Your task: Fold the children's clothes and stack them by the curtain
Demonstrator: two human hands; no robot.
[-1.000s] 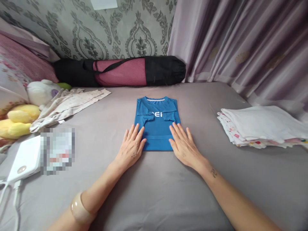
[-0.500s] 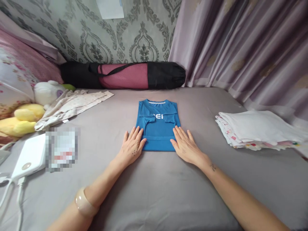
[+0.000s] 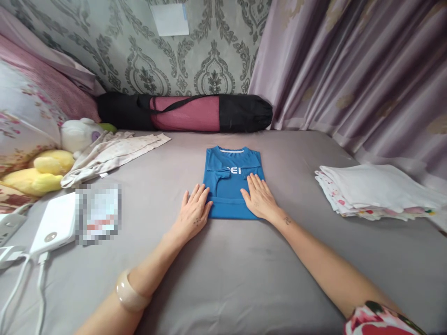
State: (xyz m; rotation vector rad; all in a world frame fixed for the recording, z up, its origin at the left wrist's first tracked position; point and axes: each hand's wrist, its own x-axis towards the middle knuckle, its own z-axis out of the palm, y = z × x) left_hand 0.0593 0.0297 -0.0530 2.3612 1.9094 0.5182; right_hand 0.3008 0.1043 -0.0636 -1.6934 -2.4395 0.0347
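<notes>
A folded blue T-shirt (image 3: 231, 173) with white lettering lies flat in the middle of a grey bed sheet (image 3: 223, 270). My left hand (image 3: 193, 211) rests palm down at the shirt's near left corner, fingers stretched out and touching its edge. My right hand (image 3: 259, 197) lies flat on the shirt's near right part, fingers spread and pointing away from me. Neither hand holds anything. A pale bangle (image 3: 127, 291) sits on my left wrist.
A stack of folded white and printed clothes (image 3: 375, 190) lies at the right. A beige garment (image 3: 113, 152), soft toys (image 3: 45, 170) and pillows are at the left. A white power bank (image 3: 52, 228) with cables is near left. A rolled mat bag (image 3: 185, 113) lines the wall; curtains hang right.
My right hand has slid left and forward onto the shirt's near right part. My left hand stays at the near left corner. The view has shifted slightly.
</notes>
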